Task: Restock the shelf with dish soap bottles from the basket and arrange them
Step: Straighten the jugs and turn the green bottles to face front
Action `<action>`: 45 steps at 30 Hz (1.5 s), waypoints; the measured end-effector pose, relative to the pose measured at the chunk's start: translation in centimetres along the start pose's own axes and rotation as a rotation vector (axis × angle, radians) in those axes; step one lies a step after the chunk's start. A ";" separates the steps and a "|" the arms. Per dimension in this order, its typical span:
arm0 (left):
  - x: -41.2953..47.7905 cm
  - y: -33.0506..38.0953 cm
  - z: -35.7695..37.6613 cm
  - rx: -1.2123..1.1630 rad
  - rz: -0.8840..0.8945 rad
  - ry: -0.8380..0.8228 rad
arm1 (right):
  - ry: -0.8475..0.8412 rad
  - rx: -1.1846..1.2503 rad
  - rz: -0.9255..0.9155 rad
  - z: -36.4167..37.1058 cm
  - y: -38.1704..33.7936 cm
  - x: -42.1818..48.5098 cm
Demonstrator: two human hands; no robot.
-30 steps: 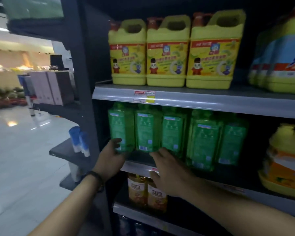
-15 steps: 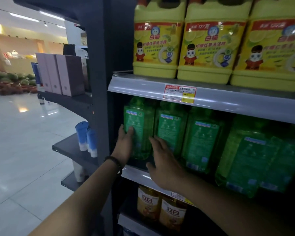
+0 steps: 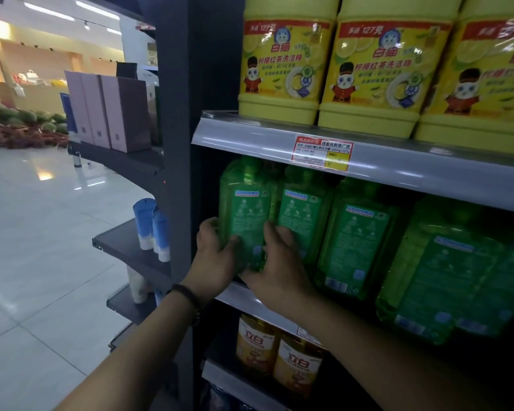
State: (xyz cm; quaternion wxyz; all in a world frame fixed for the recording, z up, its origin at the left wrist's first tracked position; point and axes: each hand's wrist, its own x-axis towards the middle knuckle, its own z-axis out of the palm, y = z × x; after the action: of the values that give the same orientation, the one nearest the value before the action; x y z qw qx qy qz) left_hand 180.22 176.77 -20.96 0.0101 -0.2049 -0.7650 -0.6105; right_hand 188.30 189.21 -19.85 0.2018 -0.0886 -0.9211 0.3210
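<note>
Several green dish soap bottles stand in a row on the middle shelf point(image 3: 238, 295). Both my hands grip the leftmost green bottle point(image 3: 244, 209) low on its body. My left hand point(image 3: 212, 262) wraps its left side, with a dark bracelet on the wrist. My right hand point(image 3: 276, 265) holds its right side, fingers between it and the second green bottle point(image 3: 304, 221). The bottle stands upright. More green bottles point(image 3: 356, 238) continue to the right. No basket is in view.
Big yellow soap jugs point(image 3: 282, 63) fill the shelf above, with a price tag point(image 3: 321, 151) on its rail. Amber bottles point(image 3: 257, 342) stand on the shelf below. A dark upright post point(image 3: 175, 143) borders the bay; left of it, side shelves hold pink boxes point(image 3: 113, 114) and blue tubes point(image 3: 150, 226).
The view has moved closer to the shelf. My hands rose from the shelf edge and closed on either side of the leftmost green bottle.
</note>
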 end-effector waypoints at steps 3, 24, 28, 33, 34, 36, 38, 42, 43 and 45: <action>-0.9 -0.4 -1.1 0.163 0.084 -0.036 | 0.000 0.025 0.046 -0.4 -0.3 0.3; -2.3 -2.6 -2.8 0.072 0.259 0.054 | 0.153 -0.243 0.067 0.4 -2.7 3.8; -1.8 -2.8 -1.9 -0.087 0.243 -0.036 | 0.070 -0.497 0.077 0.0 -2.5 3.6; 0.7 -2.6 -0.4 -0.050 0.157 0.018 | 0.131 -0.454 0.009 0.1 -1.3 2.7; 1.3 -2.5 -0.2 -0.043 0.129 -0.004 | 0.170 -0.418 -0.015 0.0 -1.0 2.4; 2.0 -2.2 0.2 -0.014 0.110 -0.033 | 0.189 -0.346 -0.062 -0.1 -0.5 1.3; 2.2 -2.1 0.7 0.020 0.127 -0.045 | 0.107 -0.378 -0.099 -0.2 0.1 0.2; 2.0 -2.9 1.7 0.101 0.191 0.004 | -0.014 -0.516 -0.106 -0.7 0.1 -0.3; 2.3 -3.4 1.9 0.121 0.199 0.026 | -0.018 -0.536 -0.091 -0.9 -0.2 0.1; 2.5 -3.2 2.4 0.146 0.173 0.086 | -0.028 -0.544 -0.045 -1.3 -0.8 1.0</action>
State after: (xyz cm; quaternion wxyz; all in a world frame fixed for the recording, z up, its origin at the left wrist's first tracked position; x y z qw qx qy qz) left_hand 177.41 179.23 -23.91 0.1105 -0.2423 -0.7858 -0.5582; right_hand 187.89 189.62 -18.15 0.1651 -0.1148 -0.9778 0.0582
